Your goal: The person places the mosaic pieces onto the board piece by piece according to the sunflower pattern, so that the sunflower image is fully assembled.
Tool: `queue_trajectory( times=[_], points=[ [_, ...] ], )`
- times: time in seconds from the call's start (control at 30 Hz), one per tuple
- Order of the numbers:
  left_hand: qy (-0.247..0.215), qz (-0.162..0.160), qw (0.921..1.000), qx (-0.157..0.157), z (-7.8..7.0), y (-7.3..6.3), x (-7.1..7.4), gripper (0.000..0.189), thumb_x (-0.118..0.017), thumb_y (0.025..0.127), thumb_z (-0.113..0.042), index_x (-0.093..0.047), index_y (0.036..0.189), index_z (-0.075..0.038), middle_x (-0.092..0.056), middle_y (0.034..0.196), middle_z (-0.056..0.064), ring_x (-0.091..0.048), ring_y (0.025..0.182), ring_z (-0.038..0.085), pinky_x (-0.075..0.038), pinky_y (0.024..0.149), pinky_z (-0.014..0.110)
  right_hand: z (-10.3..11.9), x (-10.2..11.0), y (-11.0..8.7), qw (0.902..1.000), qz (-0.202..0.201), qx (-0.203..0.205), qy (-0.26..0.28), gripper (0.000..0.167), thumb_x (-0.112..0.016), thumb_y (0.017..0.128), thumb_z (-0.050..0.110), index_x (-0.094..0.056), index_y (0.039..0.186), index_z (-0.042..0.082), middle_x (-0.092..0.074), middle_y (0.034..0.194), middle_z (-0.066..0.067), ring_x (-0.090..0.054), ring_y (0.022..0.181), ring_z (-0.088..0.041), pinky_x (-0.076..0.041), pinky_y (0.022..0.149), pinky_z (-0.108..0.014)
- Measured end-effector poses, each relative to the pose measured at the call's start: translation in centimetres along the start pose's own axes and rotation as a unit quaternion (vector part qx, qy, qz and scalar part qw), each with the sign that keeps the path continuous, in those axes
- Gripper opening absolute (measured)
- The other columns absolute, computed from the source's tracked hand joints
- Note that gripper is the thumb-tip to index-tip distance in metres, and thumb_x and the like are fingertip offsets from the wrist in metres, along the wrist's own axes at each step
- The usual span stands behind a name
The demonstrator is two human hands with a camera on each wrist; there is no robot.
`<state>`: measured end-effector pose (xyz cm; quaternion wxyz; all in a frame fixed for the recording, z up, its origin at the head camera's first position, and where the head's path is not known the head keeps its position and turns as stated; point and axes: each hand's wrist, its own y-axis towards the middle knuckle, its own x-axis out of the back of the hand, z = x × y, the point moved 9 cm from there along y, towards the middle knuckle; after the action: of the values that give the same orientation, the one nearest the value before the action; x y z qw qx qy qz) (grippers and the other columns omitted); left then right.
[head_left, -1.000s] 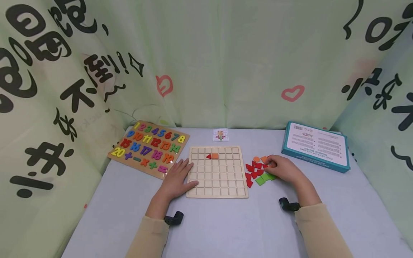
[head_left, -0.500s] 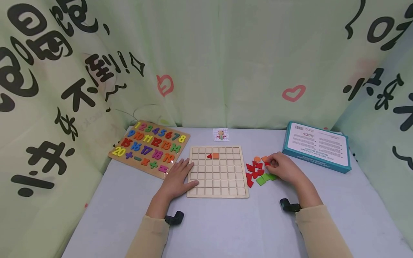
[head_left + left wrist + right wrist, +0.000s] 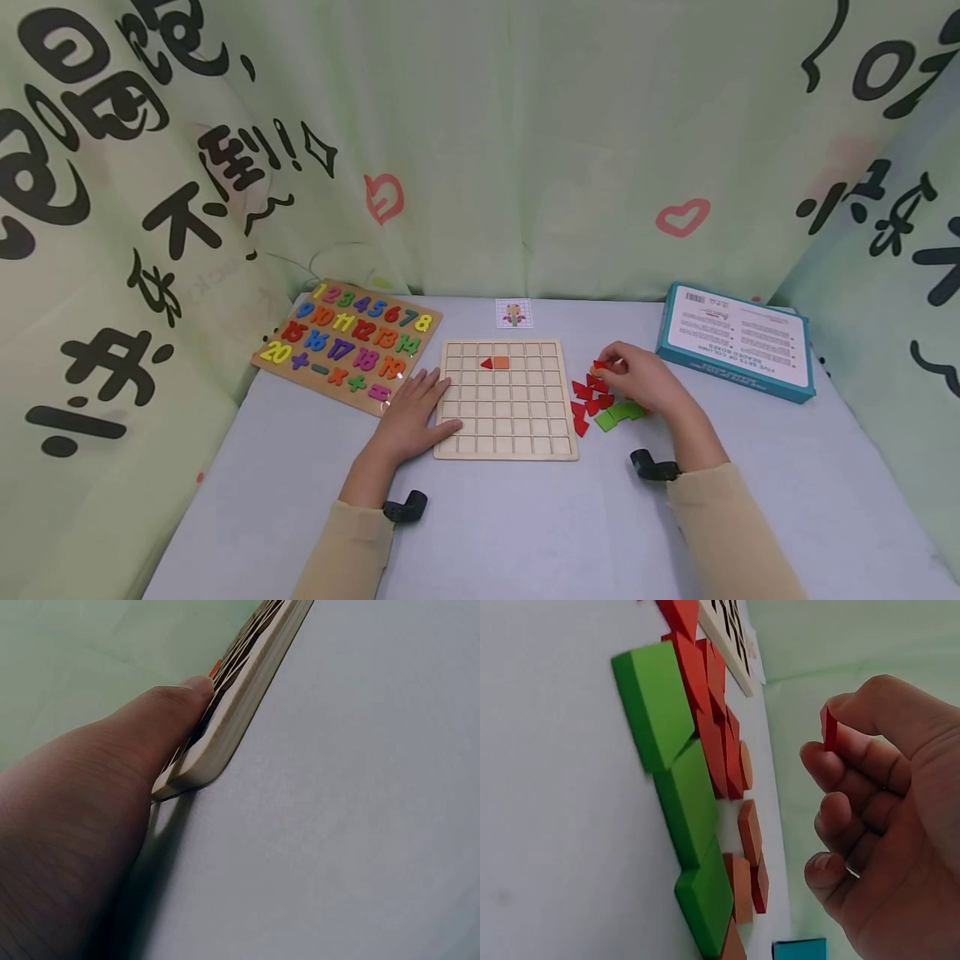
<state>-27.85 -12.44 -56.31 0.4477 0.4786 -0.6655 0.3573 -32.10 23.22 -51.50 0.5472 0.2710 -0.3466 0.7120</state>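
Note:
My right hand (image 3: 643,379) pinches a small red triangle block (image 3: 829,727) between thumb and index finger, lifted above the pile in the right wrist view. Beneath it lie loose red triangle blocks (image 3: 582,391) and green square blocks (image 3: 686,799), with a few orange pieces (image 3: 750,829) behind. On the left edge of the wooden grid board (image 3: 506,422) rests my left hand (image 3: 408,421), fingers extended; its thumb lies over the rim in the left wrist view. Near the board's top row, a red triangle (image 3: 487,363) sits left of an orange square (image 3: 501,362).
A number puzzle board (image 3: 348,342) lies at the left, close to my left hand. Behind the grid board is a small pattern card (image 3: 513,314). A teal box (image 3: 738,340) sits at the back right, and a printed curtain (image 3: 517,167) encloses the table.
My right hand has risen and shifted left from the far side of the pile, and the red triangle block now shows in its fingertips. The left hand stays put.

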Motion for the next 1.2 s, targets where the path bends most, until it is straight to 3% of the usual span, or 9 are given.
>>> queue_trajectory(
  times=[0.5,0.87,1.2],
  points=[
    [0.002,-0.004,1.0,-0.001,0.2,0.1,-0.1,0.084,-0.056,0.087,-0.069,-0.035,0.155,-0.023,-0.024,0.165,0.001,-0.015,0.155,0.026,-0.013,0.126,0.049,4.8,-3.2,3.4,0.9992,-0.019,0.025,0.026,0.036,-0.072,0.089,0.028,-0.059,0.119,0.015,-0.057,0.108,-0.009,-0.053,0.084,-0.024,-0.051,0.059,-0.027],
    [0.005,-0.005,1.0,-0.001,0.3,0.2,-0.3,0.084,-0.056,0.087,-0.069,-0.036,0.154,-0.023,-0.025,0.165,0.001,-0.015,0.155,0.026,-0.013,0.126,0.049,8.2,-5.5,5.3,0.9975,-0.012,0.067,0.018,0.022,-0.066,0.093,0.027,-0.065,0.107,0.01,-0.058,0.108,-0.009,-0.05,0.086,-0.023,-0.044,0.069,-0.031],
    [0.006,-0.007,1.0,-0.003,0.3,0.2,-0.2,0.084,-0.056,0.087,-0.069,-0.036,0.154,-0.023,-0.025,0.165,0.001,-0.015,0.155,0.026,-0.013,0.126,0.049,8.7,-7.8,6.7,0.9991,0.009,0.038,0.017,0.018,-0.067,0.092,0.028,-0.068,0.1,0.012,-0.059,0.111,-0.006,-0.054,0.098,-0.024,-0.05,0.084,-0.036]
  ],
)
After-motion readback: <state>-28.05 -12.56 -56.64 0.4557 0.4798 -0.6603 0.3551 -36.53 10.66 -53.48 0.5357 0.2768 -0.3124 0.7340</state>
